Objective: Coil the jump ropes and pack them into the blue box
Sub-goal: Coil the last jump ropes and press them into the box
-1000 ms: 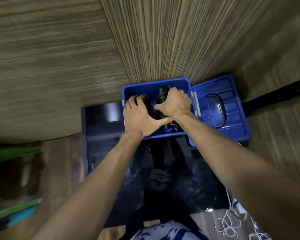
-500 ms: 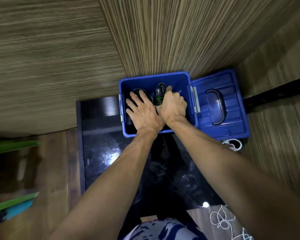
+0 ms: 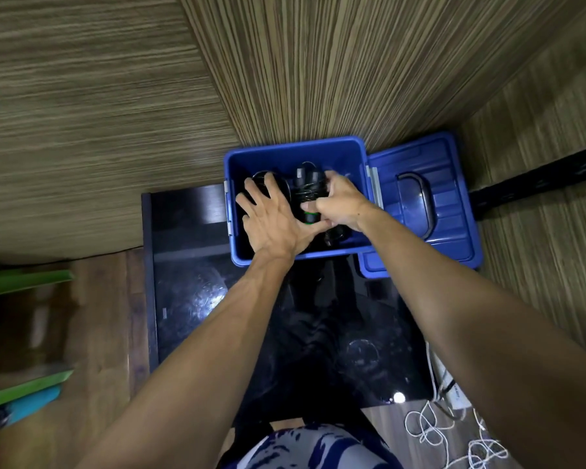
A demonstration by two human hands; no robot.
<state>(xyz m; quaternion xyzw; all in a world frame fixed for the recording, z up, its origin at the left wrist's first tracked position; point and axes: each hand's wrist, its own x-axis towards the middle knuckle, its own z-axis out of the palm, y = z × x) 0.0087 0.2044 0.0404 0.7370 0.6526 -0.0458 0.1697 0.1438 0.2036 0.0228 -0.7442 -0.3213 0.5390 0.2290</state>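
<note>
- Biggest risk from here, I'd say: the coils spring back open once the hands let go. The rope looks thin and wiry, so it probably wants to unwind and tangle with the bundle next to it.
- Second worry: loops poking above the rim of the blue box [image 3: 295, 148] could get pinched when the lid [image 3: 420, 198] swings shut. It's lying open on the right.
- The left hand [image 3: 273, 216] has its fingers spread wide, pressing flat on a dark coil at the left side of the box.
- The right hand [image 3: 339, 203] is curled around the jump ropes [image 3: 307, 186], gripping the bundle near the handles.
- The ropes are black with a green band on one handle, wound fairly tight, sitting mid-box.
- There's loose white cord [image 3: 454, 434] on the floor, bottom right; can't tell what it is.
</note>
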